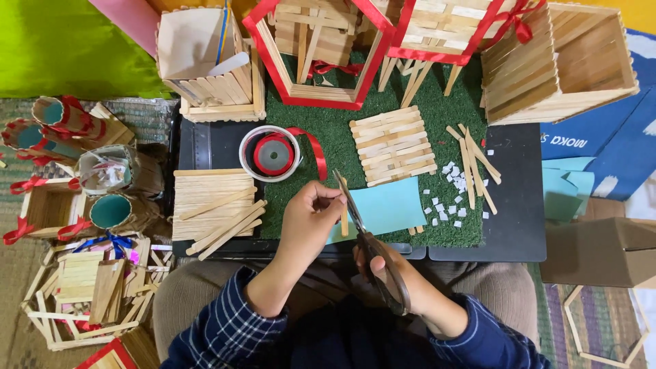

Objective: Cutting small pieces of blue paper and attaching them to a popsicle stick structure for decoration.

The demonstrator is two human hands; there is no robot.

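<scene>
the left hand (309, 220) pinches a wooden stick (344, 217) upright while the right hand (393, 277) grips the scissors (372, 249), blades against the stick, just below the blue paper (386, 208). the cut seems under way; next it needs a steady squeeze. right fingers are mostly hidden behind the handles.

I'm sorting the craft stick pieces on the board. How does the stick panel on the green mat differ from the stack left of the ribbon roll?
The stick panel lies tilted on the green mat; the stack lies square on the dark board. The panel's top is bare; loose sticks lie slantwise across the stack. Both are pale wooden sticks laid side by side.
</scene>
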